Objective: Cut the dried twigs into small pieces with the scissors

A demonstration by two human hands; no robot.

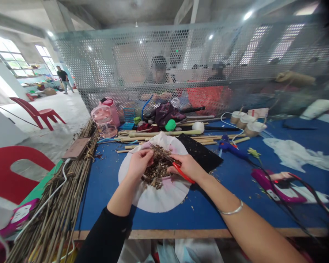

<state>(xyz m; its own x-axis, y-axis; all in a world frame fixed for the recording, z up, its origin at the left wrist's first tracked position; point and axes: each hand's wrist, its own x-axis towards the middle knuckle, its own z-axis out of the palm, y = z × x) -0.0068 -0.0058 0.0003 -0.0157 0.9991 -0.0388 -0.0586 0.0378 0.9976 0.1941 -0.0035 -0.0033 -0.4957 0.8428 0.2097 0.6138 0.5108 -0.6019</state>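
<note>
A heap of brown dried plant bits (157, 173) lies on a round white cloth (164, 201) with pinkish patches, in the middle of the blue table. My left hand (138, 164) is at the heap's left edge, thumb and fingers pinched together; what they hold is too small to make out among the bits. In my right hand (188, 166) is a pair of scissors (182, 172) with red handles. Its blades point up and left over the heap, partly lost against the brown pieces.
Bundled thin sticks (57, 201) line the table's left side, with a phone (76, 148) on top. Behind the cloth are bamboo rods (137, 138) and a black sheet (200, 153). A blue glue gun (231, 148) and corded magenta power strip (276, 186) lie right. A perforated screen (131, 62) stands behind.
</note>
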